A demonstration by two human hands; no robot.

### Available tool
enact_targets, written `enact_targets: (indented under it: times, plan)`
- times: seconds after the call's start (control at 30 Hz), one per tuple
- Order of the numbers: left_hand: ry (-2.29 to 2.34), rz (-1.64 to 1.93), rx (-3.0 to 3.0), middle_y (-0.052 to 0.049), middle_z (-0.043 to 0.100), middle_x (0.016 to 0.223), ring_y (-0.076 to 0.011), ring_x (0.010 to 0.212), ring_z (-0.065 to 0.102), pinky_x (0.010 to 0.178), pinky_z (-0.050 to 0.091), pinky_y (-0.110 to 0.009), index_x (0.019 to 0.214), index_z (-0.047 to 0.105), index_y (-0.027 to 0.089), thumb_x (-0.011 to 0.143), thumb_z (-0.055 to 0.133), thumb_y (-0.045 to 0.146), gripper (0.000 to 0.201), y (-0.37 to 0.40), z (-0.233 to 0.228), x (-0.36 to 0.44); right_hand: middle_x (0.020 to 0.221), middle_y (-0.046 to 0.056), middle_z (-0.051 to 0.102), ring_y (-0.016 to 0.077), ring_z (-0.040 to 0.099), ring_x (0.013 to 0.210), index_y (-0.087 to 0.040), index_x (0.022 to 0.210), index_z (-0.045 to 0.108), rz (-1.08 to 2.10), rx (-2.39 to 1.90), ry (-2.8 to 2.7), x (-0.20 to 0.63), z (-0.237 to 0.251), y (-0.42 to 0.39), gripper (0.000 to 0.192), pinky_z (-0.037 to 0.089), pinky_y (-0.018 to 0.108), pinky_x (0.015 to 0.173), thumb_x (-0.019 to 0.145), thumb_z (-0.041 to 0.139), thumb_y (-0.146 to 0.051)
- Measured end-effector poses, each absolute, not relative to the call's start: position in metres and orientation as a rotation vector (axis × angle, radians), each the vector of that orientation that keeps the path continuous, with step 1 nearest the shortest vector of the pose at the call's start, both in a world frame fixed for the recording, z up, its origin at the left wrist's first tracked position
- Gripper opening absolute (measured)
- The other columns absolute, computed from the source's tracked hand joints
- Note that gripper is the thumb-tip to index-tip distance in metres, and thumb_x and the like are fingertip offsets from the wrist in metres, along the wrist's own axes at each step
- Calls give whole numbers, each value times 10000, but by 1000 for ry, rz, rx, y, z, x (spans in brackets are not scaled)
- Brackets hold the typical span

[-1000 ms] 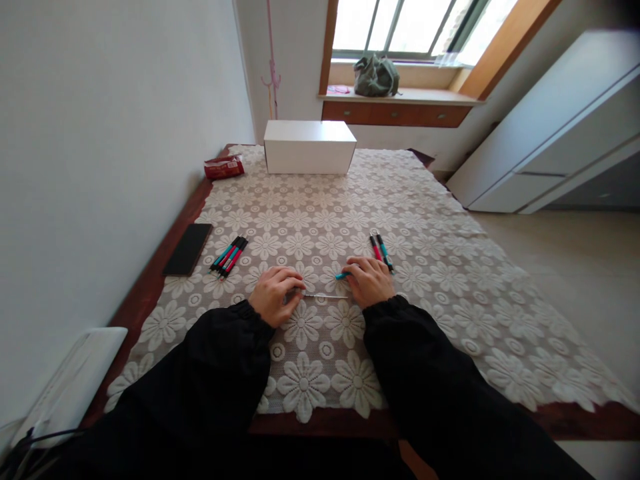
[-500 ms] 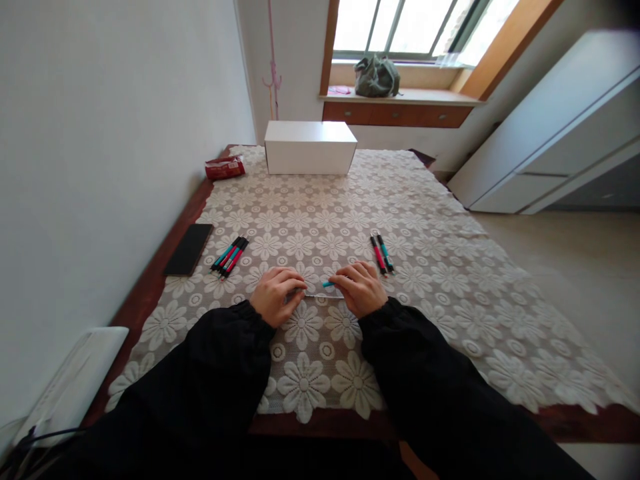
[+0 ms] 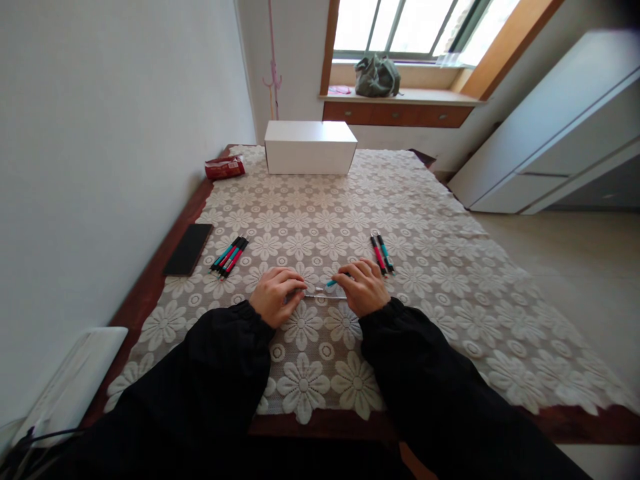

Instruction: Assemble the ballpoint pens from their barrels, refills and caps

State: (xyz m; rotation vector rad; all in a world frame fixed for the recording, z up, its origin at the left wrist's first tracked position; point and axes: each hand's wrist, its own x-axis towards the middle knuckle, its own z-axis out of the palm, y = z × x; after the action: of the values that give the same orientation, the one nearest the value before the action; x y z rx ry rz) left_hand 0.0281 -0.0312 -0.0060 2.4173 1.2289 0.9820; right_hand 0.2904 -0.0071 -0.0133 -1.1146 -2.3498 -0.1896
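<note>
My left hand [image 3: 275, 293] rests on the lace tablecloth [image 3: 320, 220] with its fingers pinched on one end of a thin clear pen refill [image 3: 320, 296]. My right hand [image 3: 363, 288] is closed on a teal pen part [image 3: 331, 283], whose tip points left towards the refill. A bundle of several black, teal and red pens [image 3: 229, 256] lies to the left of my left hand. Two more pens [image 3: 381, 253], one red and one teal, lie just beyond my right hand.
A black phone [image 3: 189, 249] lies at the table's left edge. A white box [image 3: 310, 147] and a red packet [image 3: 225, 167] stand at the far end. A green bag [image 3: 377, 76] sits on the window sill. A white device [image 3: 70, 383] is at the near left.
My right hand has drawn left and nearer to my left hand, carrying the teal pen part towards the refill. My left hand has stayed in place.
</note>
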Motion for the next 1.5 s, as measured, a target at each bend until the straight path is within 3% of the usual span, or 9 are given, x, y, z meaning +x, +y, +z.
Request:
enact_targets:
  times: [0.2, 0.37, 0.53, 0.7, 0.8, 0.87, 1.07, 1.3, 1.5]
  plan:
    - [1220, 1001, 2418, -55, 743, 1063, -253, 1091, 636, 1014, 529, -472, 966, 751, 231, 910, 663, 217, 105, -31, -6, 28, 1032, 45, 739, 232, 606, 1020, -246, 959, 715, -153, -1318, -2326, 295, -20, -3, 128, 272, 441, 1101, 916, 625, -166]
    - [1221, 1017, 2419, -48, 744, 1059, -254, 1098, 633, 997, 536, -464, 970, 750, 237, 906, 670, 209, 107, -31, -7, 29, 1082, 41, 731, 215, 614, 1044, -242, 1025, 708, -111, -1176, -2300, 288, -14, -7, 174, 304, 418, 1111, 930, 588, -159]
    - [1208, 1019, 2435, -48, 744, 1062, -258, 1101, 628, 1001, 529, -475, 978, 751, 236, 902, 676, 206, 111, -31, -8, 29, 1023, 28, 729, 206, 613, 992, -252, 985, 715, -41, -986, -2343, 282, -11, -11, 142, 379, 394, 1047, 958, 584, -205]
    - [1193, 1029, 2433, -51, 744, 1057, -257, 1099, 628, 985, 536, -469, 974, 754, 235, 903, 671, 204, 113, -31, -8, 28, 1068, 55, 731, 242, 602, 1014, -244, 1052, 723, -104, -1226, -2257, 292, -20, -3, 146, 414, 394, 927, 943, 628, -266]
    - [1180, 1044, 2435, -55, 744, 1051, -253, 1088, 631, 984, 536, -467, 970, 753, 231, 908, 666, 204, 109, -31, -7, 29, 1061, 46, 732, 249, 601, 1001, -257, 974, 724, -101, -1274, -2289, 299, -26, 2, 93, 400, 406, 910, 929, 650, -290]
    - [1178, 1053, 2430, -54, 744, 1049, -252, 1089, 632, 987, 535, -466, 968, 751, 231, 913, 661, 204, 109, -32, -6, 29, 1018, 50, 730, 238, 603, 971, -246, 933, 704, -67, -1258, -2293, 299, -25, 2, 93, 400, 396, 903, 945, 613, -263]
    - [1177, 1040, 2421, -50, 743, 1058, -243, 1092, 634, 1004, 526, -459, 980, 747, 234, 925, 649, 213, 114, -32, -6, 29, 921, 72, 686, 214, 604, 849, -192, 1037, 645, 91, -1166, -2284, 282, -11, -13, 198, 418, 339, 788, 977, 456, -199]
    - [1208, 818, 2589, -69, 706, 1219, -303, 1231, 560, 1073, 448, -537, 1120, 735, 251, 894, 686, 301, 237, -36, -5, 31, 812, 20, 657, 176, 594, 759, -231, 941, 722, 157, -1223, -2362, 273, -15, -15, 136, 394, 304, 761, 945, 592, -272]
    - [1246, 775, 2608, -48, 704, 1232, -293, 1254, 543, 1090, 426, -519, 1068, 746, 259, 922, 658, 300, 175, -36, -7, 34, 843, 17, 666, 175, 609, 795, -259, 950, 753, 277, -1368, -2382, 265, -16, -11, 121, 399, 295, 771, 942, 650, -323]
